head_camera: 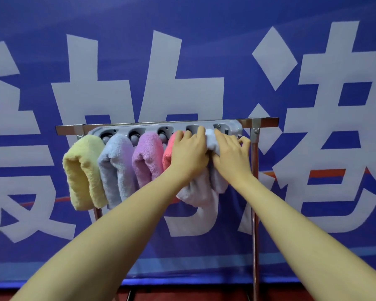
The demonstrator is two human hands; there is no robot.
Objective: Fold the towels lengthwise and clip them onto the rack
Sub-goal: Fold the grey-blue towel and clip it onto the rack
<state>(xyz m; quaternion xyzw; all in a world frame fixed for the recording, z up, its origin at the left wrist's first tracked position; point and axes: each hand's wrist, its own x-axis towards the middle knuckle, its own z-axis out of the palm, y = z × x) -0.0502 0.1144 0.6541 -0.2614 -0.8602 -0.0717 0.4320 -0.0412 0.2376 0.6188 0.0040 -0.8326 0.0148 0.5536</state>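
White towel (197, 193) hangs at the 3 o'clock end of the rack (167, 127), bunched under both hands. The left hand (188, 152) grips its fold; the right hand (230, 154) pinches its top edge. Toward 9 o'clock hang coral (167, 157), purple (149, 157), blue (115, 168) and yellow (83, 170) towels. At 12 o'clock stands a blue banner (204, 16).

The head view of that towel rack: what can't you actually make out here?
- White towel top and its clip: hidden behind left hand and right hand.
- Coral towel: mostly behind the left hand.
- Rack feet: cut off by bottom edge.
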